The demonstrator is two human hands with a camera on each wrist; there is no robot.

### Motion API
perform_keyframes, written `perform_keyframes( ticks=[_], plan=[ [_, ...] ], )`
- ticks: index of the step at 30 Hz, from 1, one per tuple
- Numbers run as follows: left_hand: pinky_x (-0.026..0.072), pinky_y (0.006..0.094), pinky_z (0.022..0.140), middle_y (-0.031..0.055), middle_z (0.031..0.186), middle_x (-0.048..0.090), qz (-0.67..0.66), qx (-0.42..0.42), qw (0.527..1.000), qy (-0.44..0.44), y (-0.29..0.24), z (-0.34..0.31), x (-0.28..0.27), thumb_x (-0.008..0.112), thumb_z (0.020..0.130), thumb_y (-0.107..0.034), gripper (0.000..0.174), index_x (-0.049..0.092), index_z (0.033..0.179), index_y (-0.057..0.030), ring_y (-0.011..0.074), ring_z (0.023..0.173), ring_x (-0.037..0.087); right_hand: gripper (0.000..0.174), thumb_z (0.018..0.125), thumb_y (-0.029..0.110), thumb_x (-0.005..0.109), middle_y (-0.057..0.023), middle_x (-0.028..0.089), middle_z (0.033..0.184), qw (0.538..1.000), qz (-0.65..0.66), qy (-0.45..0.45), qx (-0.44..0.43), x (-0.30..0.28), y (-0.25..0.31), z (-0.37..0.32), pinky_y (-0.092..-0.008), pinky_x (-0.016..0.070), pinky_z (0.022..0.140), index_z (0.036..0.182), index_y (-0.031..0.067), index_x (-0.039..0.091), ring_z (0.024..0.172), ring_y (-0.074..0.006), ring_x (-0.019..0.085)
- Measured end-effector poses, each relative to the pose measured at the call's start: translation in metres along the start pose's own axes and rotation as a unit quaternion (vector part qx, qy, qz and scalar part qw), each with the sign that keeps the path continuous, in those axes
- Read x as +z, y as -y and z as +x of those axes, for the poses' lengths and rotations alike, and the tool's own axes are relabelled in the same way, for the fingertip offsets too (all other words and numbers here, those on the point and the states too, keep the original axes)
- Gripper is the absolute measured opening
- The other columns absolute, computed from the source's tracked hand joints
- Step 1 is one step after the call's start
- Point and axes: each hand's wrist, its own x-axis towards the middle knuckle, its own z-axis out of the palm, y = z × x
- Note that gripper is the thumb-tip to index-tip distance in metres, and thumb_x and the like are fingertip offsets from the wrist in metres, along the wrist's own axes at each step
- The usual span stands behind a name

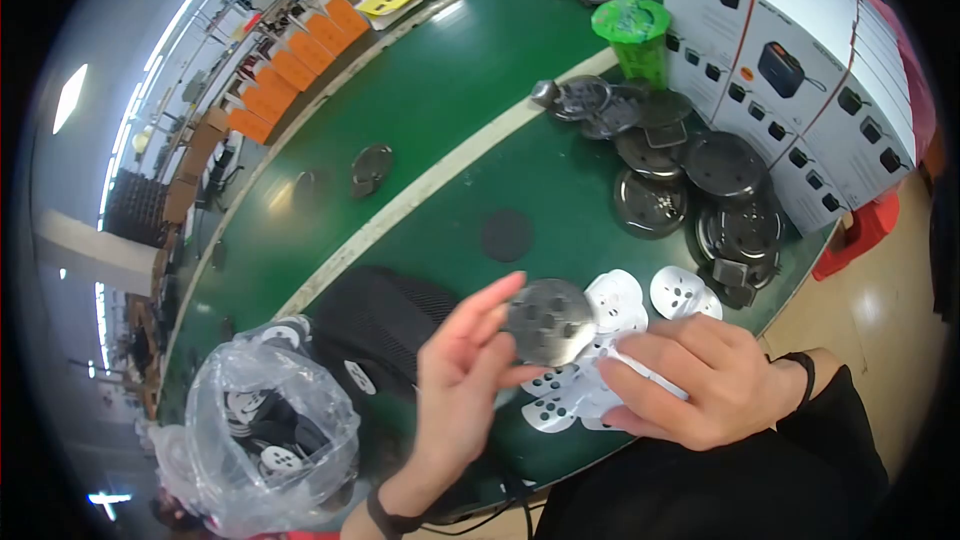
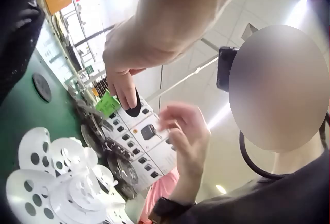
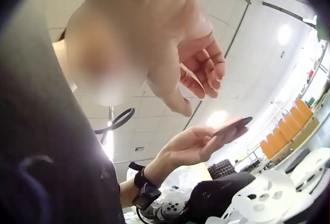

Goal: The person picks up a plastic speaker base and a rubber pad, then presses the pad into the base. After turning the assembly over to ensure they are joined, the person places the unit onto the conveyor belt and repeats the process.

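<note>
My left hand (image 1: 465,370) pinches a dark, shiny round disc (image 1: 550,322) with holes, raised over the table; its dark edge (image 2: 135,105) shows by the fingers in the left wrist view. My right hand (image 1: 705,380) is beside it with loosely curled fingers. In the right wrist view a thin white piece (image 3: 192,74) shows edge-on against those fingers. Below both hands lies a loose pile of white perforated round pieces (image 1: 615,302). Another white piece (image 1: 677,292) lies just beyond the right hand.
Dark round discs (image 1: 650,202) are heaped at the right, near a green cup (image 1: 635,35) and printed boxes (image 1: 770,70). A clear plastic bag (image 1: 330,410) with white and dark pieces stands left of a black mesh item (image 1: 375,315). One flat dark disc (image 1: 507,235) lies mid-table.
</note>
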Motion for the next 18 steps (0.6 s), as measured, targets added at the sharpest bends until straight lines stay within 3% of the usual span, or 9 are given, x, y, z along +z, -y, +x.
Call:
perform_keyframes(
  ticks=[5,8,9,10,12,13,15,17,18],
  plan=[
    [0.0448,0.0254,0.089,0.0108,0.117,0.056,0.051,-0.015,0.993,0.108,-0.005,0.008,0.023,0.041,0.089,0.0,0.039,0.041,0.128,0.0022,0.0109,0.104,0.054,0.026,0.059,0.012,0.061,-0.0069,0.055,0.078,0.995,-0.08,0.042,0.052,0.004,-0.014,0.008,-0.026,0.043,0.053,0.082,0.0002,0.06,0.064,-0.018,0.055],
    [0.0371,0.0313,0.097,0.012,0.119,0.056,0.104,-0.075,0.966,0.224,-0.037,0.05,-0.004,0.046,0.094,-0.03,0.046,0.041,0.129,-0.0013,0.0165,0.109,0.051,0.027,0.058,0.01,0.061,-0.0067,0.057,0.078,0.997,-0.023,0.015,0.07,-0.012,-0.03,0.004,-0.0272,0.043,0.05,0.083,0.0009,0.061,0.06,-0.0186,0.056],
    [0.0387,0.0334,0.096,0.0132,0.113,0.06,0.248,-0.001,0.944,0.219,-0.051,0.083,-0.027,0.047,0.094,-0.03,0.044,0.046,0.125,-0.0003,0.0189,0.106,0.055,0.026,0.057,0.008,0.062,-0.0064,0.058,0.077,0.997,-0.002,0.0,0.082,-0.017,-0.035,0.006,-0.0271,0.0423,0.048,0.082,0.0017,0.062,0.058,-0.0185,0.056],
    [0.0431,0.0335,0.091,0.015,0.104,0.064,0.481,0.076,0.865,0.121,-0.062,0.123,-0.056,0.051,0.091,-0.027,0.04,0.051,0.119,0.0017,0.021,0.1,0.059,0.025,0.057,0.005,0.062,-0.0062,0.059,0.076,0.997,0.017,0.001,0.081,-0.022,-0.038,0.006,-0.0272,0.0425,0.048,0.082,0.002,0.063,0.058,-0.0187,0.056],
    [0.0495,0.0394,0.079,0.0216,0.095,0.064,0.736,0.156,0.658,-0.045,-0.071,0.191,-0.124,0.068,0.075,-0.02,0.047,0.054,0.113,0.0039,0.0327,0.091,0.063,0.023,0.057,0.001,0.062,-0.006,0.06,0.076,0.994,0.055,0.007,0.095,-0.027,-0.039,0.002,-0.0274,0.043,0.049,0.08,0.0027,0.063,0.058,-0.0189,0.056],
    [0.0474,0.0392,0.086,0.0268,0.106,0.059,0.756,0.03,0.648,-0.089,-0.077,0.217,-0.142,0.072,0.067,-0.022,0.07,0.042,0.123,0.0064,0.0341,0.1,0.059,0.023,0.057,-0.001,0.061,-0.0059,0.061,0.076,0.991,0.076,0.012,0.112,-0.027,-0.037,-0.003,-0.0275,0.0431,0.049,0.08,0.0032,0.064,0.057,-0.019,0.056],
    [0.0441,0.0377,0.093,0.0323,0.119,0.048,0.853,0.098,0.512,-0.028,-0.048,0.272,-0.208,0.072,0.063,-0.022,0.083,0.032,0.129,0.0089,0.0374,0.109,0.052,0.023,0.056,-0.003,0.063,-0.0056,0.062,0.078,0.984,0.103,0.009,0.143,-0.026,-0.037,-0.009,-0.0265,0.0437,0.049,0.078,0.0048,0.064,0.059,-0.0197,0.058],
    [0.04,0.0372,0.098,0.0356,0.126,0.039,0.813,0.031,0.582,0.004,-0.028,0.29,-0.213,0.069,0.062,-0.017,0.08,0.032,0.127,0.0127,0.04,0.114,0.047,0.026,0.053,-0.005,0.065,-0.0056,0.062,0.078,0.966,0.137,-0.007,0.217,-0.026,-0.038,-0.02,-0.0267,0.0443,0.051,0.076,0.005,0.063,0.061,-0.0199,0.059],
    [0.0441,0.0375,0.094,0.0389,0.121,0.041,0.828,0.017,0.559,-0.027,-0.024,0.286,-0.195,0.064,0.063,-0.011,0.074,0.032,0.124,0.0171,0.0397,0.11,0.051,0.026,0.052,-0.005,0.065,-0.0058,0.062,0.078,0.96,0.15,-0.011,0.235,-0.026,-0.043,-0.021,-0.027,0.0446,0.052,0.076,0.005,0.063,0.062,-0.0201,0.059]
  ],
)
